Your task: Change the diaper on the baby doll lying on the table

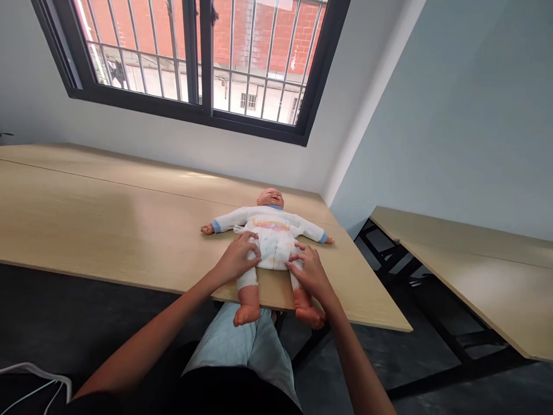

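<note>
A baby doll (pixel 273 199) lies on its back on the wooden table (pixel 78 219), head toward the window and feet past the near edge. It wears a white top with blue cuffs and a printed front. Around its hips is a white diaper (pixel 275 251), over white leg coverings. My left hand (pixel 239 256) is at the diaper's left edge by the thigh, its fingers curled closed on the edge. My right hand (pixel 310 272) grips the opposite edge with bent fingers. The fingertips partly hide both leg openings.
A second wooden table (pixel 475 253) with black legs stands to the right, across a gap. A barred window (pixel 207 69) is in the wall behind the doll. At the lower left, a white curved frame (pixel 38 369) shows beside the dark floor.
</note>
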Motion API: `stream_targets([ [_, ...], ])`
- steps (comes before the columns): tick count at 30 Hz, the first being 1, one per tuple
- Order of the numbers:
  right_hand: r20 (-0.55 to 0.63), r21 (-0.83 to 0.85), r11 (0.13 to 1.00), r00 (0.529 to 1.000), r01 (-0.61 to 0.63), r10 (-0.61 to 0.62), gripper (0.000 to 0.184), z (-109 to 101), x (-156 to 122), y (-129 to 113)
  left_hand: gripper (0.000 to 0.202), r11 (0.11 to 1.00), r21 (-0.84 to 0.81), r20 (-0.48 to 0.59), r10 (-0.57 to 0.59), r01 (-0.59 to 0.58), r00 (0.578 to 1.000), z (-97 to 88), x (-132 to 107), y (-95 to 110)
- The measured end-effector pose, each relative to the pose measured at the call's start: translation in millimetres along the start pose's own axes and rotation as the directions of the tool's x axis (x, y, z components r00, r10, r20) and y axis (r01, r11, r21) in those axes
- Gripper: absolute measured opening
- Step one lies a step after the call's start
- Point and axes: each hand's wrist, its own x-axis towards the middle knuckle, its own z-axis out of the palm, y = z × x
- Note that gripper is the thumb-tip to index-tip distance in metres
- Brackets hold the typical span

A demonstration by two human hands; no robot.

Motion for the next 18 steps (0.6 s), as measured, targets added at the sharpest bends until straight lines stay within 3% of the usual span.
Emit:
stream_targets([
  [5, 0.046, 0.107, 0.992, 0.997, -0.061, 0.056, 0.015, -5, 6, 1, 0.014, 0.976, -0.214, 0.04, -0.04, 0.048, 0.998, -6.5, -1, -11],
  [10, 0.03, 0.189, 0.977, 0.995, -0.104, 0.1, 0.015, -2, 1, -4, 0.018, 0.952, -0.301, 0.052, -0.047, 0.06, 0.998, -15.4, -1, -12],
  [13, 0.067, 0.282, 0.953, 0.993, -0.111, 0.096, 0.023, 0, 0, -4, 0.014, 0.896, -0.424, 0.083, -0.111, 0.135, 0.99, -23.3, 0, -12],
  [15, 0.085, 0.397, 0.901, 0.985, -0.174, 0.153, 0.03, -1, 5, 1, 0.014, 0.72, -0.64, 0.09, -0.275, 0.267, 0.957, -28.2, 3, -15],
  [18, 0.08, 0.602, 0.726, 0.93, -0.331, 0.358, 0.044, -1, 22, 14, 0.013, 0.299, -0.887, 0.142, -0.548, 0.352, 0.824, -32.1, 14, -24],
])
